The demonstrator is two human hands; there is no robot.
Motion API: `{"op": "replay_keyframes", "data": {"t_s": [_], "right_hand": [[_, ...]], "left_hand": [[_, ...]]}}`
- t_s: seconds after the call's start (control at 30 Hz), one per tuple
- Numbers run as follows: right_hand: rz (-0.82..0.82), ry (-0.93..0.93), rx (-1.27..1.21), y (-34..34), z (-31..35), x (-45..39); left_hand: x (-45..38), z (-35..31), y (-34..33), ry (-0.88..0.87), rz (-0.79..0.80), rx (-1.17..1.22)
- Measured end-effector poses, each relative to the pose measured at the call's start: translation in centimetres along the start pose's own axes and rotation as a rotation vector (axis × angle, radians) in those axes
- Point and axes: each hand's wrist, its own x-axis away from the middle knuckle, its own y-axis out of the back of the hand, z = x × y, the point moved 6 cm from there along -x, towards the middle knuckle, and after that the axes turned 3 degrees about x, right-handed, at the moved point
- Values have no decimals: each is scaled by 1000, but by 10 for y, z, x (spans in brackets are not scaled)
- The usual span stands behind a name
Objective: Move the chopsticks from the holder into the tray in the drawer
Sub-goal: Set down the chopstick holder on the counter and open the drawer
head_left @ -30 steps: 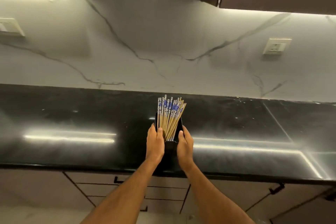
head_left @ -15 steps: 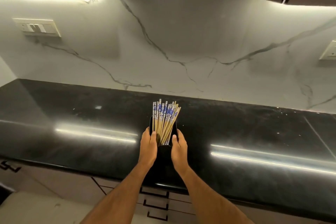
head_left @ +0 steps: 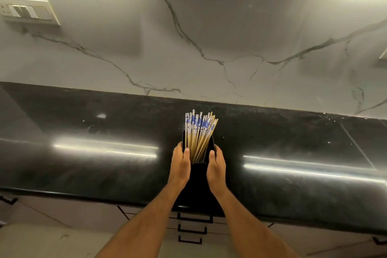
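Standing upright in a tall black rectangular holder [head_left: 199, 176], long axes near vertical, fanned slightly rightward at the top: a bundle of bamboo chopsticks with blue-and-white patterned ends [head_left: 199, 132], patterned ends up, plain tips hidden inside. Rested on the glossy black stone countertop [head_left: 83, 163] near its front edge. Clasped on either side by left hand [head_left: 180, 165] and right hand [head_left: 216, 166], fingers wrapped, thumbs at the rim. Closed drawers with black handles [head_left: 193, 219] below

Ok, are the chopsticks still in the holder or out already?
Still in. The chopsticks stand bunched in the black holder, gripped by the left hand and right hand.
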Motion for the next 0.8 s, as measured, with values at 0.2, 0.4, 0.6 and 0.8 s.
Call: {"op": "replay_keyframes", "data": {"t_s": [0.2,0.4,0.6,0.8], "right_hand": [[-34,23,36,0,-3,-4],[-30,-1,93,6,-7,-6],[-64,35,328,28,-25,30],[-7,278,746,45,-31,78]], "left_hand": [[-10,0,-3,-36,42,-13],[-14,-3,4,-32,89,-42],[9,-1,28,-94,95,-294],[56,5,57,-330,58,-557]]}}
